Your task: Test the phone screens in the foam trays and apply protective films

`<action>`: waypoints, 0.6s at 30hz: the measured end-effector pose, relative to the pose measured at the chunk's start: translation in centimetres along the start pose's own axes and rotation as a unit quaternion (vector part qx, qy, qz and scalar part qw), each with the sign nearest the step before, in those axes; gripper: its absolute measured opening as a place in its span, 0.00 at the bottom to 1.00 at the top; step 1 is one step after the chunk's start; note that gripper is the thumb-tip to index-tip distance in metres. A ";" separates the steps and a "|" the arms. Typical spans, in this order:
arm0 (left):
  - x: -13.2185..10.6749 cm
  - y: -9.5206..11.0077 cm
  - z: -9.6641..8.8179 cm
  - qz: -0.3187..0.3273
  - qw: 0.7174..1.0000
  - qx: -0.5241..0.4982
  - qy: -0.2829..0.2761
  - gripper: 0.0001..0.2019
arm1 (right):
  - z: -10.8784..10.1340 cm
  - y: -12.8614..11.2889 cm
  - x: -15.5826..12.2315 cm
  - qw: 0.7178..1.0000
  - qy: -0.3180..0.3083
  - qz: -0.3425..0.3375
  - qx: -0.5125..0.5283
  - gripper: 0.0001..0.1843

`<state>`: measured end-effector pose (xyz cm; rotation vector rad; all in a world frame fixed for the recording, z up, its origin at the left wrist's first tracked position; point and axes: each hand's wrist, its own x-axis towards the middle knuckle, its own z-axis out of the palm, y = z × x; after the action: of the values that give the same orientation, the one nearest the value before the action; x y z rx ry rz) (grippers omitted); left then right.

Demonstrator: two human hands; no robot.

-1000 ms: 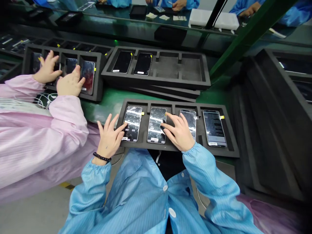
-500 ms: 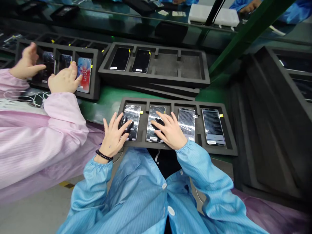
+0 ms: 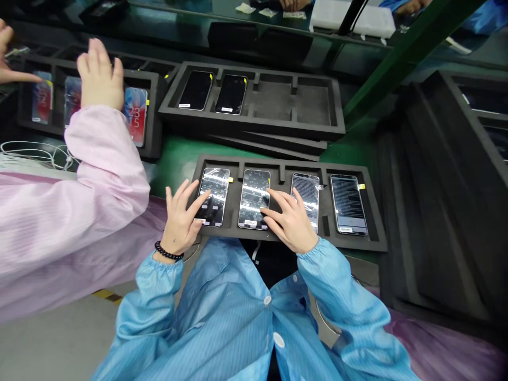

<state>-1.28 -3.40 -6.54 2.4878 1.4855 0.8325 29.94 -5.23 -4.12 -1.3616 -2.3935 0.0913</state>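
Observation:
A black foam tray lies in front of me with smartphones in its compartments. My left hand is open, fingers spread, at the leftmost smartphone; its index finger reaches over the screen. Over the right edge of the second smartphone, my right hand has its fingers apart and holds nothing. Part of that hand covers the third smartphone, which shows lines of text. At the right end sits a fourth smartphone, also lit with text. I cannot tell whether the fingertips touch the glass.
Behind stands another foam tray on a stack, holding two dark phones. To the left, a co-worker's hand in a pink sleeve is above a tray of lit phones. Stacked trays rise at the right, near a green post.
My right hand has moved right, from over the second smartphone to its right edge. My left hand has shifted slightly left. The co-worker's hands have moved up, and more of their phones show lit screens.

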 end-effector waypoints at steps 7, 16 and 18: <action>-2.3 -1.5 -0.5 -0.019 0.999 0.041 -0.007 0.35 | 0.9 -0.9 1.4 0.999 -0.015 -0.032 0.005 0.19; -1.5 -0.9 -0.3 0.030 0.998 0.033 -0.046 0.36 | 0.1 -1.1 1.0 0.999 0.006 -0.024 0.024 0.17; -1.3 -0.9 0.0 0.044 0.995 0.032 -0.082 0.35 | -0.5 -1.0 0.4 0.999 0.007 -0.018 0.030 0.17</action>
<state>-2.44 -4.05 -7.37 2.6145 1.3778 0.5838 29.12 -5.44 -3.28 -1.2875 -2.3834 0.1415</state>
